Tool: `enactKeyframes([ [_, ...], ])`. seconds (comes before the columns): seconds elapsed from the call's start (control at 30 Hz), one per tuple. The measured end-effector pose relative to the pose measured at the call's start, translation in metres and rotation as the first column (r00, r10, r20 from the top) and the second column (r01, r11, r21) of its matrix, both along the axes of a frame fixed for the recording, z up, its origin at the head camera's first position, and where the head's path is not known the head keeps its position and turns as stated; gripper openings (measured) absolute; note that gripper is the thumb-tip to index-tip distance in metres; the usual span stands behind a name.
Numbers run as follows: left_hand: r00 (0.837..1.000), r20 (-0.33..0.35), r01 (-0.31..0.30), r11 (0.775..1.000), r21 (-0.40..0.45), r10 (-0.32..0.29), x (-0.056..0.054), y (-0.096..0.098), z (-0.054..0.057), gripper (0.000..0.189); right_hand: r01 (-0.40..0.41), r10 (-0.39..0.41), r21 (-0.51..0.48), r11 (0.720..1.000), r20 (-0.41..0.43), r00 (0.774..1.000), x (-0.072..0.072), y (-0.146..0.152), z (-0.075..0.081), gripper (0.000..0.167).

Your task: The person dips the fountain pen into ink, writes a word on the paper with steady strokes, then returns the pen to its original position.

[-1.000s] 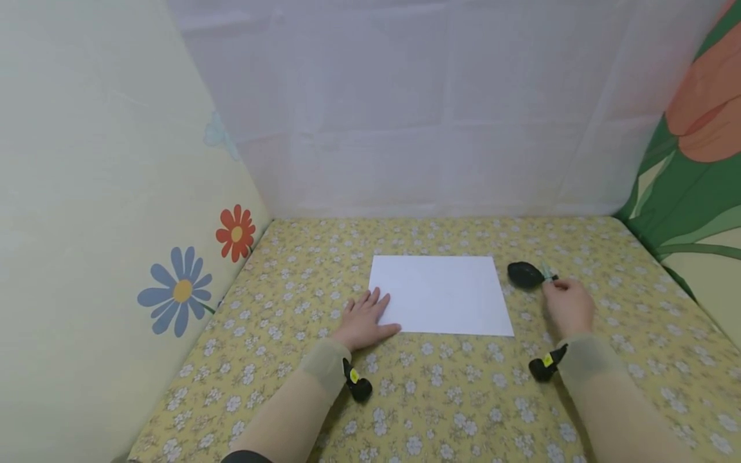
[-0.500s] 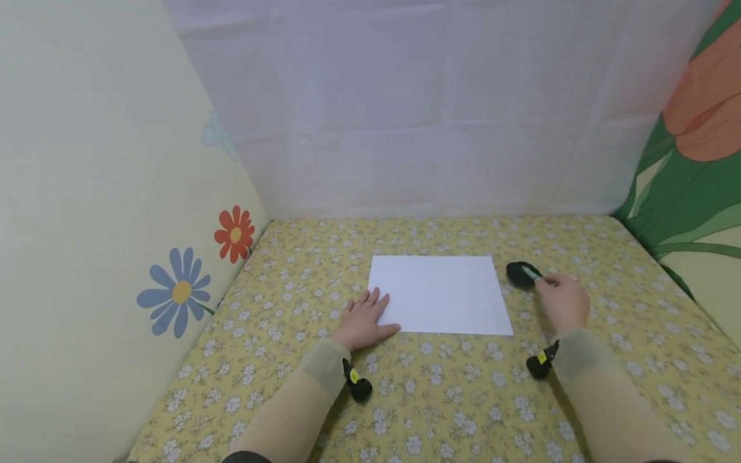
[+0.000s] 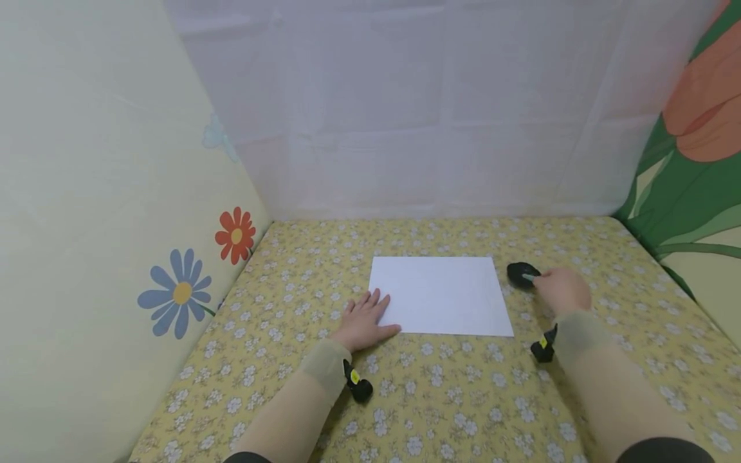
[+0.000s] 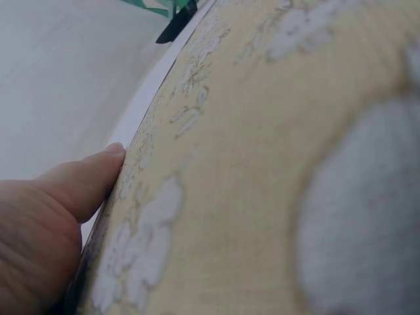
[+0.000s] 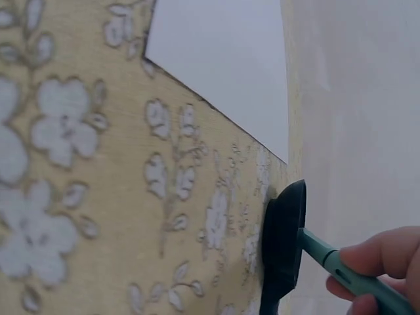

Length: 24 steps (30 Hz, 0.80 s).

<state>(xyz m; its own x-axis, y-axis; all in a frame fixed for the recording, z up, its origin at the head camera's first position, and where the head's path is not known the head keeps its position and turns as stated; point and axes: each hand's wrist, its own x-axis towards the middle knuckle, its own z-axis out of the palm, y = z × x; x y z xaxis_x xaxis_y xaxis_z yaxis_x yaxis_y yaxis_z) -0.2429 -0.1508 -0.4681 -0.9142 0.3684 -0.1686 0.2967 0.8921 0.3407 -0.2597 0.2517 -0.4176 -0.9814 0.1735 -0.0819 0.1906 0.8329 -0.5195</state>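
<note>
My left hand (image 3: 363, 321) lies flat with fingers spread on the near left corner of a white sheet of paper (image 3: 442, 296). Its thumb (image 4: 82, 184) reaches the sheet's front edge in the left wrist view. To the right of the paper sits a small black oval dish (image 3: 514, 272) with a short handle. My right hand (image 3: 563, 290) pinches a green pen (image 5: 359, 280) between thumb and fingers. The pen slants down to the left, and its tip end is hidden behind the dish's rim (image 5: 295, 203) in the right wrist view.
A yellow floral cloth (image 3: 451, 399) covers the table. A pale curtain (image 3: 370, 116) hangs along the back edge. Flower-printed panels (image 3: 87, 193) stand to the left and right. Each wrist wears a small black camera (image 3: 360, 388).
My right hand has moved slightly left and forward, tipping the pen from near upright beside the dish handle to slanting into the dish. The left hand and paper stay put.
</note>
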Motion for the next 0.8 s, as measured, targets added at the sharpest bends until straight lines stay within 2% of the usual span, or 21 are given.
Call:
enactKeyframes([
  [0.17, 1.0, -0.003, 0.006, 1.0, 0.015, -0.006, 0.001, 0.0, 0.001, 0.081, -0.02, 0.019, 0.041, 0.999, 0.029, 0.999, -0.002, 0.001, 0.004, 0.039],
  [0.33, 1.0, 0.003, 0.006, 1.0, 0.019, -0.006, 0.001, 0.0, 0.001, 0.081, -0.007, 0.006, 0.028, 1.0, 0.031, 0.999, -0.002, 0.001, 0.002, 0.036],
  [0.47, 1.0, -0.003, 0.007, 1.0, 0.025, -0.007, 0.002, 0.001, 0.002, 0.081, 0.043, -0.042, -0.057, 0.997, 0.026, 0.999, 0.0, 0.0, -0.001, 0.041],
  [0.53, 1.0, -0.007, 0.006, 1.0, 0.03, -0.006, 0.002, 0.001, 0.002, 0.081, 0.078, -0.073, -0.156, 0.985, 0.034, 0.997, 0.001, 0.0, -0.002, 0.048],
  [0.57, 1.0, -0.006, 0.006, 1.0, 0.029, -0.005, 0.002, 0.001, 0.002, 0.081, 0.096, -0.089, -0.215, 0.972, 0.04, 0.995, 0.002, 0.0, -0.003, 0.052],
  [0.63, 1.0, -0.006, 0.005, 1.0, 0.028, -0.005, 0.003, 0.001, 0.003, 0.081, 0.149, -0.136, -0.358, 0.922, 0.062, 0.989, 0.005, 0.001, -0.006, 0.056],
  [0.67, 1.0, -0.007, 0.004, 1.0, 0.03, -0.004, 0.003, 0.001, 0.003, 0.081, 0.181, -0.164, -0.432, 0.884, 0.076, 0.983, 0.005, 0.001, -0.007, 0.055],
  [0.73, 1.0, -0.006, 0.003, 1.0, 0.03, -0.003, 0.003, 0.001, 0.003, 0.081, 0.248, -0.223, -0.563, 0.788, 0.115, 0.968, 0.005, 0.0, -0.008, 0.049],
  [0.8, 1.0, -0.006, 0.004, 1.0, 0.031, -0.003, 0.003, 0.0, 0.003, 0.081, 0.303, -0.272, -0.646, 0.701, 0.15, 0.95, 0.003, 0.0, -0.01, 0.04],
])
